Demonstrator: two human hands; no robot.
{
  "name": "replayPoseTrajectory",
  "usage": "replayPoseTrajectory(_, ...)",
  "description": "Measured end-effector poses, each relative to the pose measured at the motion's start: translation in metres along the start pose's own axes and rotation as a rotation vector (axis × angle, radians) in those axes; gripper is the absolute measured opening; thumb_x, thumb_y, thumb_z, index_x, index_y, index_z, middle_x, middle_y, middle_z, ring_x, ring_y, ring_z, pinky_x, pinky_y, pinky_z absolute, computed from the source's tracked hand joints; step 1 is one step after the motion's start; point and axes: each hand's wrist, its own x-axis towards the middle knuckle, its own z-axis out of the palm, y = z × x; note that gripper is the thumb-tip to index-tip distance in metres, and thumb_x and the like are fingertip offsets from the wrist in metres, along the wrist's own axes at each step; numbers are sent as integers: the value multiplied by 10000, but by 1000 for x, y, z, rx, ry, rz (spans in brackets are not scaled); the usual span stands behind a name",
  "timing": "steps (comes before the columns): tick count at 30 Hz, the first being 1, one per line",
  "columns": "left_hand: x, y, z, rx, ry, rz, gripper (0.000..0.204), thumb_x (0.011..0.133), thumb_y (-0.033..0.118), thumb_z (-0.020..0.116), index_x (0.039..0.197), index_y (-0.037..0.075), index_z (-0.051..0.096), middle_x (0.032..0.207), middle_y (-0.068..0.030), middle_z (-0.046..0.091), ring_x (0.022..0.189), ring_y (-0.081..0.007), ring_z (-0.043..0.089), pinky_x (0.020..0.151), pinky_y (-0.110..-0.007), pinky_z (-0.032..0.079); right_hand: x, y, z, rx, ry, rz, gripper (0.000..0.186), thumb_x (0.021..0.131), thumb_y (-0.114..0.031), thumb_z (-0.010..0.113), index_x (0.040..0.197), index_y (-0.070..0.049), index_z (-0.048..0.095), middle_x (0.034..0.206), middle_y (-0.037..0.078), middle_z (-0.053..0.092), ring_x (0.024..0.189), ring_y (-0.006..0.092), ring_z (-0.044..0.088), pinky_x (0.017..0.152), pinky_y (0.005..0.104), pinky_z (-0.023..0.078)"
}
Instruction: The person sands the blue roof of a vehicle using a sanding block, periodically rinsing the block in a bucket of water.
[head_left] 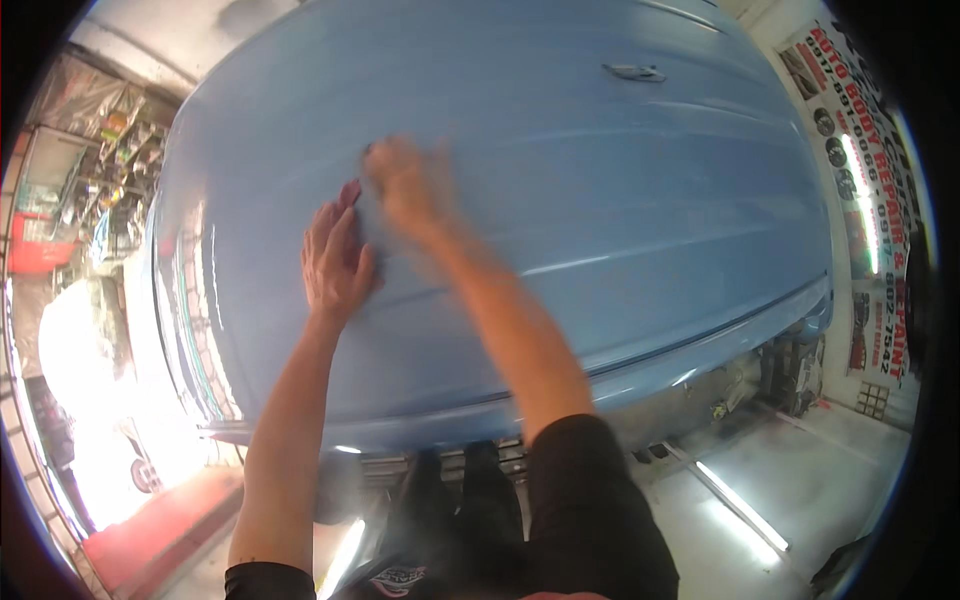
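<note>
A broad, glossy blue vehicle panel point(640, 180) with long raised creases spreads out in front of me. My left hand point(338, 255) rests on its left part, fingers stretched forward and close together. From under those fingertips pokes a small dark red piece point(349, 194), perhaps folded cloth or abrasive sheet; most of it is hidden. Just to the right and slightly farther off, my right hand point(405, 185) is over the panel, smeared by motion. Something dark shows at its fingertips, too blurred to name, and its grip cannot be made out.
A small grey fitting point(635, 73) sits on the panel's far right. The panel's near edge point(700, 345) runs before my legs. Cluttered shelves point(110, 150) stand at left, above a red surface point(165, 520). A printed banner point(860, 190) hangs at right; a light strip point(742, 505) shows lower right.
</note>
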Motion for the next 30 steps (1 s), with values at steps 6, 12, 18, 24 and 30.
replayPoseTrajectory(6, 3, 30, -8, 3, 26, -32, 515, 910, 238, 676, 1396, 81, 613, 1531, -161, 495, 1400, -363, 481, 1130, -493, 392, -29, 186, -141, -217, 82, 501, 373, 1069, -291, 456, 1332, -87, 627, 1411, 156, 601, 1363, 358, 492, 1087, 666, 346)
replayPoseTrajectory(12, -15, -16, -1, 21, 124, -75, 478, 912, 209, 641, 1371, 82, 596, 1488, -166, 505, 1402, -369, 467, 1128, -532, 369, 32, -54, 6, -39, -345, 186, 424, 1051, -367, 455, 1397, -165, 592, 1536, 165, 501, 1482, 405, 365, 1228, 690, 149)
replayPoseTrajectory(18, -98, -130, -69, 56, 175, -327, 486, 919, 231, 606, 1368, 48, 569, 1443, -195, 515, 1377, -376, 471, 1129, -548, 343, -8, 121, -71, -427, 133, 210, 333, 1007, -210, 543, 1307, -90, 627, 1351, 137, 637, 1237, 356, 593, 1005, 544, 471)
replayPoseTrajectory(24, -104, -130, -87, 112, 179, -458, 496, 931, 262, 593, 1380, 56, 544, 1495, -172, 453, 1414, -382, 409, 1194, -568, 270, 9, 2, 15, -549, -110, 161, 444, 1064, -325, 472, 1414, -71, 577, 1513, 151, 530, 1470, 360, 403, 1130, 693, 283)
replayPoseTrajectory(30, -107, -139, -75, 74, 185, -500, 513, 924, 269, 599, 1389, 60, 540, 1515, -206, 443, 1411, -392, 422, 1191, -565, 266, 30, -156, 151, -4, -401, -146, 526, 1094, -411, 407, 1480, -72, 518, 1566, 241, 465, 1506, 435, 339, 1235, 705, 95)
